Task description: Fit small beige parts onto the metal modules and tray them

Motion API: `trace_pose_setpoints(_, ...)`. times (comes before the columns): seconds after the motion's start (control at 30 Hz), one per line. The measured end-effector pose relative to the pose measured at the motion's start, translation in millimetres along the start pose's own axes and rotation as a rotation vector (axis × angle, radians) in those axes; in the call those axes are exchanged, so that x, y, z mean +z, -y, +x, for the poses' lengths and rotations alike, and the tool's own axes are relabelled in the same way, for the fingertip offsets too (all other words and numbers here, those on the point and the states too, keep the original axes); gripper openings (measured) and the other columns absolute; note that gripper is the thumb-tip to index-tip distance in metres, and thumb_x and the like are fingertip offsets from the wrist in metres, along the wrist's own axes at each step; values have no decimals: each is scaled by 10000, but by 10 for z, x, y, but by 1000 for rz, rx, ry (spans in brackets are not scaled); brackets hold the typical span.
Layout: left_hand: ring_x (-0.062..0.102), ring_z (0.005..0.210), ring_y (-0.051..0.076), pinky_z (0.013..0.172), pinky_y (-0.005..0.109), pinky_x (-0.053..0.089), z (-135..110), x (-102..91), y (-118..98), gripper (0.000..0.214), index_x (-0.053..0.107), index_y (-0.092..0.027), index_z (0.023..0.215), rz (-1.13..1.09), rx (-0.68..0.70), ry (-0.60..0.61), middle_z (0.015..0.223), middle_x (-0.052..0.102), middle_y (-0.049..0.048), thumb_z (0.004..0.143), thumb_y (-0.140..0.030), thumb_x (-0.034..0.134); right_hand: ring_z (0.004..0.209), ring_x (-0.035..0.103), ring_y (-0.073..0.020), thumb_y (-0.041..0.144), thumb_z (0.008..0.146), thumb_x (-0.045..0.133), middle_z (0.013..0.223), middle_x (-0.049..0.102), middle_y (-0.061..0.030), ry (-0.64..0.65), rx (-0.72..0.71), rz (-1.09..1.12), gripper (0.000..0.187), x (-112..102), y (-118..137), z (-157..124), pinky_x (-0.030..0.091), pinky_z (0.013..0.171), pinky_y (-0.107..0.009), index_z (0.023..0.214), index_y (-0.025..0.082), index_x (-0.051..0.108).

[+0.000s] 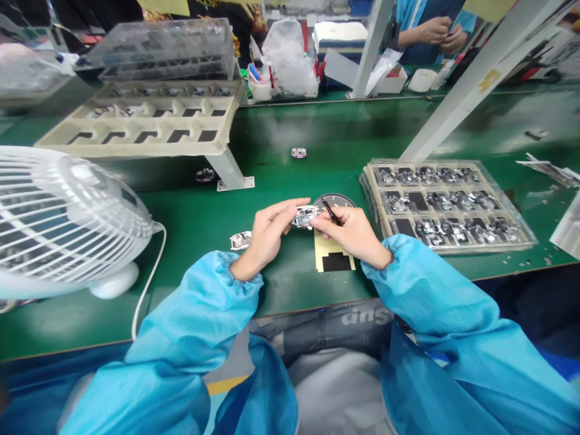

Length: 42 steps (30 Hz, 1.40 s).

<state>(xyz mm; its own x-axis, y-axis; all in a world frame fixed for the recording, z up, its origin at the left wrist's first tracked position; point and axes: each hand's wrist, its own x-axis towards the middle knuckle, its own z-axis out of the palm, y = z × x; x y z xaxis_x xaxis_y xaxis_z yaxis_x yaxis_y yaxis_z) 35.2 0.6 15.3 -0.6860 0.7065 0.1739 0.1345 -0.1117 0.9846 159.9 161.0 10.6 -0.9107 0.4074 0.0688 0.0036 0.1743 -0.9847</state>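
Plainly, the left hand [269, 232] pinches a small metal part [305, 216] between thumb and fingers at its left end, holding it up over the middle of the bench [285, 278], nearer the near edge than the far one. The right hand [356, 235] pinches a slim black tool [332, 213], perhaps tweezers, though the view is too small to be sure; its fingertips meet the part's right end. The part should be light and stiff, its bright faces probably a little slippery and its fine inner details easily bent, so the outer rim seems the safest place to grip.

Under the right hand lies a yellow sheet [321, 254] with a black patch, and just beyond it a round mesh disc [335, 198]. A loose casing [240, 240] sits beside the left hand. Farther out, a compartmented tray [444, 186] of metal pieces stands toward the bench's right, close to its near edge, and a white fan [67, 223] fills the left side.
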Motion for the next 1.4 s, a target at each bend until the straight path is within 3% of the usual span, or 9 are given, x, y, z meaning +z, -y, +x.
trace_pose_setpoints(0.17,519,629,142,578,277,399,-7,-14,3,337,816,-216,1186,25,50,38,748,698,37,968,-420,659,559,516,-112,589,756,855,583,625,13,-27,47,16,448,-19,31,15,393,573,-263,755,156,740)
trace_pose_setpoints(0.27,678,861,199,701,296,517,-11,-1,18,360,788,-214,1234,9,90,83,1090,777,79,918,-378,735,559,510,-111,604,764,844,576,611,15,-29,48,33,462,-29,35,15,395,581,-267,731,158,729)
trace_pose_setpoints(0.37,702,1005,237,764,319,560,-14,9,73,475,729,-219,1331,69,132,118,1313,721,102,880,-354,793,554,490,-107,610,771,838,569,595,17,-49,54,38,478,-45,32,14,375,576,-268,682,162,697)
trace_pose_setpoints(0.57,641,719,156,690,319,547,-11,-10,168,476,713,-285,1362,296,196,68,1133,776,46,901,-370,793,557,478,-109,605,784,830,574,579,18,-48,39,33,475,-63,-3,34,368,566,-273,666,173,670)
trace_pose_setpoints(0.73,740,941,236,850,378,616,-11,28,107,528,730,-228,1332,87,45,92,1200,771,90,849,-408,847,730,605,-149,525,698,920,841,688,-15,-150,-81,76,455,-4,-63,50,487,657,-280,870,204,648)
trace_pose_setpoints(0.93,733,1117,266,1008,401,602,-6,74,43,455,776,-201,1198,-141,-9,132,1223,762,108,794,-373,896,834,654,-174,495,715,912,906,706,-24,-82,-68,163,436,35,-83,49,528,775,-306,931,194,682)
trace_pose_setpoints(1.03,739,1082,254,964,382,613,-6,89,52,437,769,-198,1189,-132,-8,127,1226,753,113,809,-382,882,865,656,-189,517,783,854,919,721,-38,-20,-71,133,393,27,-72,47,524,814,-323,934,178,724)
trace_pose_setpoints(1.13,747,950,224,880,354,618,-10,113,67,431,758,-182,1176,-41,-28,107,1128,776,106,834,-426,854,874,658,-198,545,811,821,922,731,-42,-62,-98,66,394,19,-66,45,525,837,-336,919,179,725)
trace_pose_setpoints(1.4,704,802,188,763,294,563,-62,182,91,347,802,-157,1035,25,-37,1,920,788,76,838,-441,845,803,667,-184,577,759,858,874,735,-39,-93,-97,111,445,71,-123,58,543,786,-322,888,181,703)
